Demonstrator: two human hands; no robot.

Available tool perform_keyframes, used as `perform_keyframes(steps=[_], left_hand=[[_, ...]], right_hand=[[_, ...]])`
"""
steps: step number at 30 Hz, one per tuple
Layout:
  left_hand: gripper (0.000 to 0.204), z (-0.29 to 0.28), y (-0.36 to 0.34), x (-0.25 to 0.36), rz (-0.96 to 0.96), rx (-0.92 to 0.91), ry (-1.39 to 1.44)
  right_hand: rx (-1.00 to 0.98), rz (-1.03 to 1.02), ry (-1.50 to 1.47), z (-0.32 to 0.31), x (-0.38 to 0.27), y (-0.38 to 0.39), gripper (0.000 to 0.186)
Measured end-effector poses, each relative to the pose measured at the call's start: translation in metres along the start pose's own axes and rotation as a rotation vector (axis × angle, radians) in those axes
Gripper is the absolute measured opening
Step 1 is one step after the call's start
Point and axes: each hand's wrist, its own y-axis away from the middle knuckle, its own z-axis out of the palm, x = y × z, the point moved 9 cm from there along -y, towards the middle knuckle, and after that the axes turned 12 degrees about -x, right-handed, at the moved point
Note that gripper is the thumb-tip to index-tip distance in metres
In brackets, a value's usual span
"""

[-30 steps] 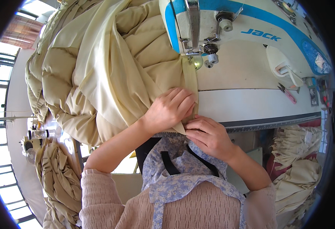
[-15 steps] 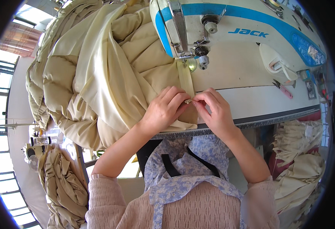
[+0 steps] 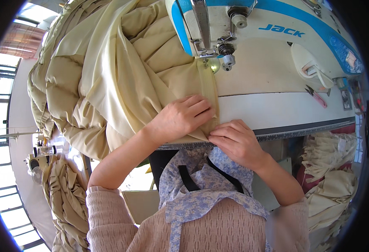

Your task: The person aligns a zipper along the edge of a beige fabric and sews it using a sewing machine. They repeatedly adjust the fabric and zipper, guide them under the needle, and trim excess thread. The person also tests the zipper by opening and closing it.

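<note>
A person's two bare hands work on beige cloth (image 3: 146,90), which lies under the left hand (image 3: 183,117) and spreads puffy and folded to its left. That hand rests palm down, fingers loosely curled; whether it grips any cloth cannot be told. The right hand (image 3: 238,142), just beside and slightly nearer the body, has its fingers bent close together at the cloth's near corner; its thumb is hidden, so its hold is unclear. Ahead of both hands stands a sewing machine (image 3: 272,17). Snips (image 3: 317,98) lie beyond the right hand, to its right.
</note>
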Motion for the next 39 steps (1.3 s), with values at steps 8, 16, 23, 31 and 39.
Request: perform_keyframes(steps=[8, 16, 23, 31, 39], left_hand=[[0.037, 0.001, 0.004, -0.004, 0.024, 0.019, 0.051], [0.034, 0.002, 0.006, -0.011, -0.028, 0.032, 0.101], [0.028, 0.004, 0.009, -0.016, -0.008, 0.104, 0.107], [0.030, 0.003, 0.005, -0.043, -0.008, 0.160, 0.144], [0.023, 0.004, -0.006, -0.075, -0.031, 0.230, 0.137]], right_hand=[[-0.054, -0.068, -0.007, -0.003, 0.000, -0.004, 0.020], [-0.096, -0.118, -0.008, -0.003, 0.002, -0.008, 0.018], [-0.105, -0.118, -0.002, -0.006, 0.002, -0.013, 0.016], [-0.116, -0.071, 0.048, -0.010, 0.016, -0.033, 0.014], [-0.127, -0.088, 0.100, -0.015, 0.036, -0.055, 0.016]])
